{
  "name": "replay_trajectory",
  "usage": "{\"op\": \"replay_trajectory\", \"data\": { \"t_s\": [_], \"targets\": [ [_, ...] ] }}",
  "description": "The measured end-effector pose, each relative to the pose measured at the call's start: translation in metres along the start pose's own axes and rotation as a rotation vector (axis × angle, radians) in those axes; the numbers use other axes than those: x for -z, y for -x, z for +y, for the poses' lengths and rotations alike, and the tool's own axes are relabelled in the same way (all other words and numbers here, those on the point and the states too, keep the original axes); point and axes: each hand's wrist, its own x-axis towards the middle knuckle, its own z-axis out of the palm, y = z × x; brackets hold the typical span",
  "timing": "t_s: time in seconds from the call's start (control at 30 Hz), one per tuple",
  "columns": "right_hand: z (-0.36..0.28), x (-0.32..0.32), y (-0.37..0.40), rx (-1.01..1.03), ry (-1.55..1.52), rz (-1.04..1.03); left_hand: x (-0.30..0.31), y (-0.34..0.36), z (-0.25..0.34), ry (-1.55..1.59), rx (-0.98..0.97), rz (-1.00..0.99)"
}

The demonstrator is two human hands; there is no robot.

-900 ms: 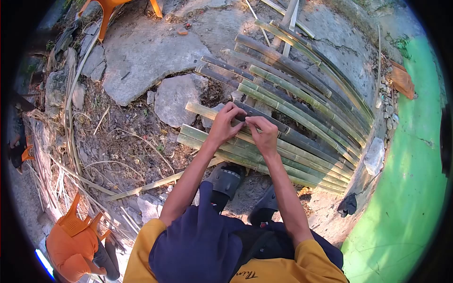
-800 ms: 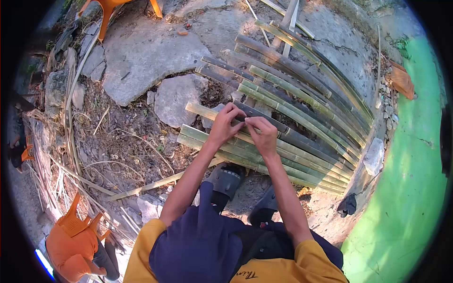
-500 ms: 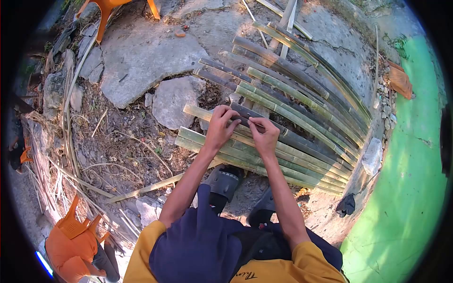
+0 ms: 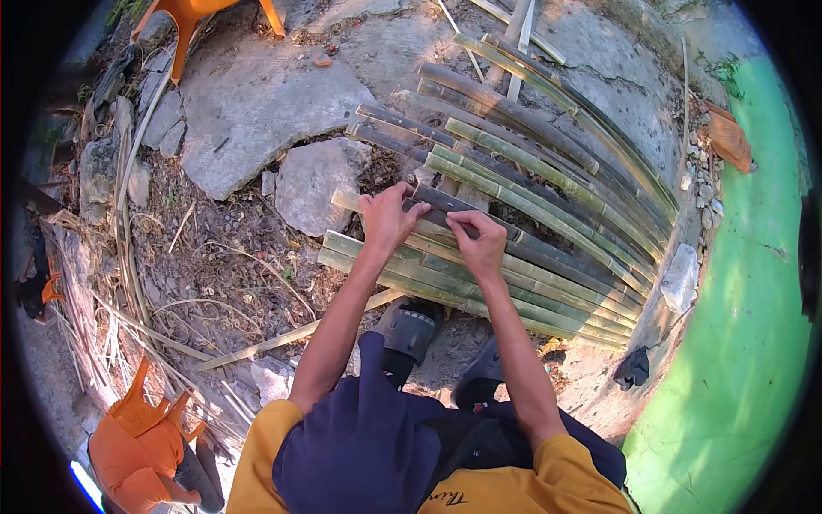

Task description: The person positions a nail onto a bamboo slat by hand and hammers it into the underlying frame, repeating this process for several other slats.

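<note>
Long bamboo strips [image 4: 548, 178] lie side by side in a fan, some green, some dark, their right ends close together near a low ledge. Over the left ends of the nearer strips, my left hand [image 4: 390, 218] is closed, with thumb and fingers at a dark strip [image 4: 445, 202]. Just to its right, my right hand [image 4: 479, 244] is pinched together over the same dark strip. Whatever lies between the fingertips of either hand is too small to name. Paler and green strips [image 4: 411, 283] lie below both hands, nearer my feet.
My dark shoes [image 4: 409, 330] stand below the strips. Broken concrete slabs [image 4: 265, 111] and a flat stone [image 4: 321, 184] lie at the upper left. An orange chair [image 4: 184, 26] is at the top. A person in orange [image 4: 137, 454] is at the lower left. Green ground [image 4: 728, 325] lies right.
My left hand has shifted slightly left and its fingers have moved at the strip. My right hand stays pinched at nearly the same place. The view has shifted slightly.
</note>
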Motion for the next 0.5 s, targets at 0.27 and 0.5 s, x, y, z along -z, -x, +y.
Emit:
{"op": "replay_trajectory", "data": {
  "t_s": [0.27,0.5],
  "targets": [
    [-0.003,0.0,0.0,0.04,0.042,-0.041,-0.007,0.004,-0.005,-0.001,-0.088,0.124],
    [-0.003,0.0,-0.005,0.088,0.081,-0.087,-0.005,0.012,0.007,0.03,-0.109,0.169]
  ]
}}
